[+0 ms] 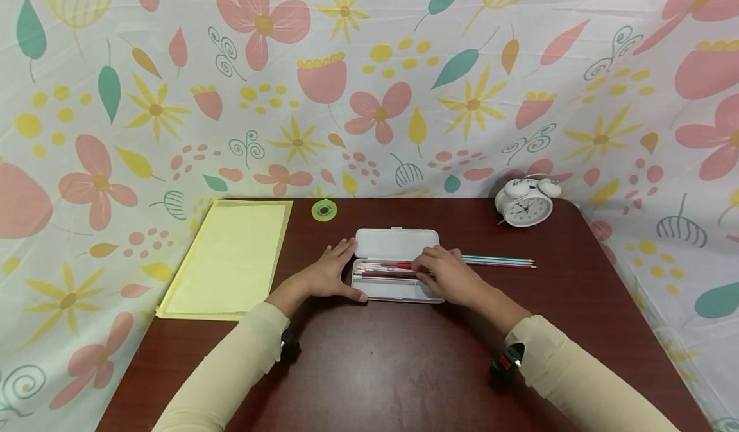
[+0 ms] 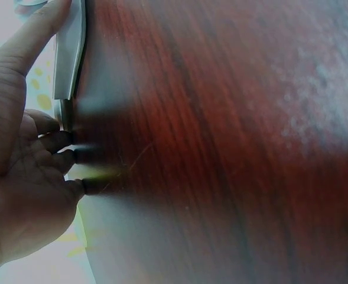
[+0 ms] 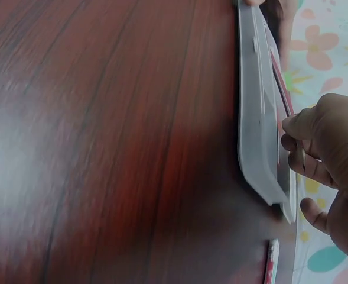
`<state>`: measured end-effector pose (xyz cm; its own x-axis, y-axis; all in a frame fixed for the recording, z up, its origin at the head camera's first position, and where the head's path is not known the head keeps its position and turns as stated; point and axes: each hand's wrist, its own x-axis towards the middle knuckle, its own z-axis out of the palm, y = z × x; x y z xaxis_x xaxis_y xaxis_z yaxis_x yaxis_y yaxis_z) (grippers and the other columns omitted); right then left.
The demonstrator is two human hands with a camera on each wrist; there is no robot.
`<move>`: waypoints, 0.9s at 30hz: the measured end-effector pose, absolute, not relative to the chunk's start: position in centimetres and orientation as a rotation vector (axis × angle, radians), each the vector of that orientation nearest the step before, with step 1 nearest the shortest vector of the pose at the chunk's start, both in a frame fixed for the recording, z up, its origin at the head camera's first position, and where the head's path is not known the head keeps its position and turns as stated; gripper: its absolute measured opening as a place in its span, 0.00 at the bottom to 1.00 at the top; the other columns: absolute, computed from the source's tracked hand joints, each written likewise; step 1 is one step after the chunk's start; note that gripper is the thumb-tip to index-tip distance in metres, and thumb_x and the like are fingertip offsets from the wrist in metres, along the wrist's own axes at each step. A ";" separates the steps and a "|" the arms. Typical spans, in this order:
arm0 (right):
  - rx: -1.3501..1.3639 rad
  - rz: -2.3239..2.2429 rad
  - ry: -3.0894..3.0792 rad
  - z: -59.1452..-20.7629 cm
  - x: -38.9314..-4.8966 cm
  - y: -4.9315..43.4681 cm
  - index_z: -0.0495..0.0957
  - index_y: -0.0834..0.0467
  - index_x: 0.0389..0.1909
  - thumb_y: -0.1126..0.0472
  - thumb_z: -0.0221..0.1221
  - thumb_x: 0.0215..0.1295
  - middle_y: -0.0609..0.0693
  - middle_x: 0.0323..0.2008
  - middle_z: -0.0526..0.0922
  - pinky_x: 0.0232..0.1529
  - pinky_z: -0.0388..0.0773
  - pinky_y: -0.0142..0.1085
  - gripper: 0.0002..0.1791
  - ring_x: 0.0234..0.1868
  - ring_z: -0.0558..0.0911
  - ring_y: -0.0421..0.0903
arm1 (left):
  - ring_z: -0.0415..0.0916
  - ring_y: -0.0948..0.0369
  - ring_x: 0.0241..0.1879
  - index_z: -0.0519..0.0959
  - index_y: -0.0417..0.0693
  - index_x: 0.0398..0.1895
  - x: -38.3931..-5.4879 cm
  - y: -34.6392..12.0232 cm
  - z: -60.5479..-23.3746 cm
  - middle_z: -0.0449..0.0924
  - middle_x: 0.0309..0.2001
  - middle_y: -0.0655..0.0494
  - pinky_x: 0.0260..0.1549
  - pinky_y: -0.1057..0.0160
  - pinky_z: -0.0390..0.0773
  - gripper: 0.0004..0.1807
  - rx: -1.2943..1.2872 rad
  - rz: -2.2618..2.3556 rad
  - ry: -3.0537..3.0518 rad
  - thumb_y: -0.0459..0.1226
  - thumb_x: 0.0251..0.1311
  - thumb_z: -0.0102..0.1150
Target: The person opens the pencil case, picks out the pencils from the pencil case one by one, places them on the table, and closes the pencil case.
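Observation:
A white pencil case (image 1: 398, 291) lies open on the table, its lid (image 1: 398, 242) folded back away from me. Several pencils (image 1: 375, 269), some red and some pale, lie in its rear compartment. My left hand (image 1: 329, 275) is spread at the case's left end, with the thumb touching the front left corner. Over the right end, my right hand (image 1: 450, 275) pinches a red pencil (image 3: 281, 83) between thumb and fingertips; a pointed end shows below the fingers in the right wrist view. The right hand hides part of the case in the head view.
Several pencils (image 1: 502, 261) lie on the table right of the case. A white alarm clock (image 1: 526, 204) stands at the back right. A round green object (image 1: 324, 210) is near the back edge, and a yellow mesh folder (image 1: 231, 259) lies at the left. Patterned cloth hangs behind.

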<state>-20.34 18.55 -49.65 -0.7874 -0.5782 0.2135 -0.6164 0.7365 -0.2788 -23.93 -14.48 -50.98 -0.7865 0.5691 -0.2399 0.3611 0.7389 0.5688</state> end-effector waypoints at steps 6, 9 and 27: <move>0.960 0.386 -2.828 -49.4 -20.6 15.9 0.90 0.50 0.47 0.59 0.72 0.74 0.47 0.41 0.87 0.49 0.76 0.60 0.05 0.45 0.81 0.50 | 0.31 0.48 0.93 0.40 0.44 0.93 -23.9 -14.6 -50.9 0.37 0.93 0.46 0.90 0.39 0.36 0.78 0.712 0.710 2.540 0.65 0.54 0.82; 0.960 0.331 -2.833 -49.4 -20.8 14.6 0.91 0.50 0.48 0.58 0.71 0.75 0.47 0.41 0.87 0.51 0.77 0.63 0.06 0.46 0.82 0.51 | 0.31 0.48 0.93 0.40 0.44 0.93 -24.0 -14.6 -50.9 0.37 0.93 0.46 0.90 0.39 0.36 0.78 0.711 0.714 2.536 0.65 0.54 0.82; 0.930 0.233 -2.771 -50.2 -21.1 12.3 0.92 0.47 0.45 0.54 0.69 0.77 0.46 0.41 0.86 0.54 0.79 0.64 0.04 0.46 0.80 0.50 | 0.31 0.48 0.93 0.40 0.43 0.93 -23.9 -14.5 -50.9 0.37 0.93 0.46 0.90 0.41 0.36 0.78 0.714 0.703 2.535 0.65 0.55 0.81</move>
